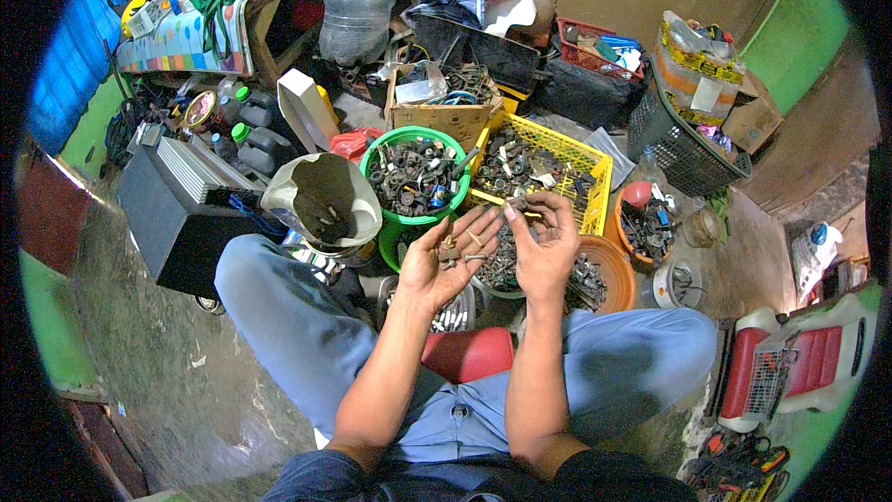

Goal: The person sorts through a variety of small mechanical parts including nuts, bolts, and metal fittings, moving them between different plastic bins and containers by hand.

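Note:
My left hand (446, 261) is turned palm up, carrying several small metal screws (475, 257) and a small brownish block-like part (449, 255). Brass-coloured pieces lie among them. Close by the left fingertips, my right hand (547, 244) pinches what looks like a small dark part, mostly hidden by the thumb and fingers. Beneath both hands a container of small metal hardware (496, 261) is partly covered. An orange-brown basin (620, 272) with dark metal pieces sits beside my right wrist. Below my left hand, a clear tub holds white-and-metal pieces (453, 317).
Ahead stand a green basin (465, 189) and a yellow plastic crate (601, 188), both full of mixed small parts. A cut-open pale bucket (362, 216) is near my left knee. An orange bucket (617, 223) stands right. A red seat (468, 355) shows between my legs.

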A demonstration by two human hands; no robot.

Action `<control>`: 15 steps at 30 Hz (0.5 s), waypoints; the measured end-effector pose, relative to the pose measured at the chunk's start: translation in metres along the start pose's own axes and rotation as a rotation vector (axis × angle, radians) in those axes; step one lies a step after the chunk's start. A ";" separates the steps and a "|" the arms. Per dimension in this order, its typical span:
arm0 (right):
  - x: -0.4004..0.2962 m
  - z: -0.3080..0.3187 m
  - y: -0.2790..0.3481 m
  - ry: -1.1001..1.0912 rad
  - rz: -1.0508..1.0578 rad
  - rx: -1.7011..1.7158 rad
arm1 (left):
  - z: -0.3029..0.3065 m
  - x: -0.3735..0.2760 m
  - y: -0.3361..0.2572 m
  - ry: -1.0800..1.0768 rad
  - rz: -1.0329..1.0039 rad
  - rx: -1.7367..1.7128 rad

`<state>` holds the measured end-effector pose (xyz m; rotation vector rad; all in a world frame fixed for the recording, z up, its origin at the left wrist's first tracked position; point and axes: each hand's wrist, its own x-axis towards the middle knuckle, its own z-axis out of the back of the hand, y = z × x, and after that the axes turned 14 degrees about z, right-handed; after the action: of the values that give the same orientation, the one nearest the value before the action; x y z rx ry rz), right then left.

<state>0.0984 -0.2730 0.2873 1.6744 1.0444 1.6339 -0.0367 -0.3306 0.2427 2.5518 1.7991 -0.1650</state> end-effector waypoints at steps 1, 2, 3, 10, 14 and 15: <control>0.000 0.000 0.000 -0.010 0.011 0.048 | 0.000 0.000 0.000 0.001 -0.001 0.005; 0.000 0.001 0.000 -0.020 0.022 0.096 | 0.000 0.000 0.000 0.002 -0.001 0.009; 0.000 0.001 0.000 -0.030 0.034 0.144 | 0.000 0.000 0.000 0.003 -0.001 0.010; 0.002 0.002 0.004 -0.026 0.076 0.158 | 0.001 0.001 0.000 0.009 -0.006 0.002; 0.001 0.006 0.003 -0.015 0.021 0.087 | 0.000 0.000 0.000 0.007 -0.006 -0.011; 0.000 0.008 0.003 -0.008 -0.005 0.059 | 0.000 0.000 0.000 0.005 -0.004 -0.005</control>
<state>0.1062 -0.2733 0.2893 1.7139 1.1020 1.6058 -0.0364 -0.3307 0.2429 2.5474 1.8045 -0.1539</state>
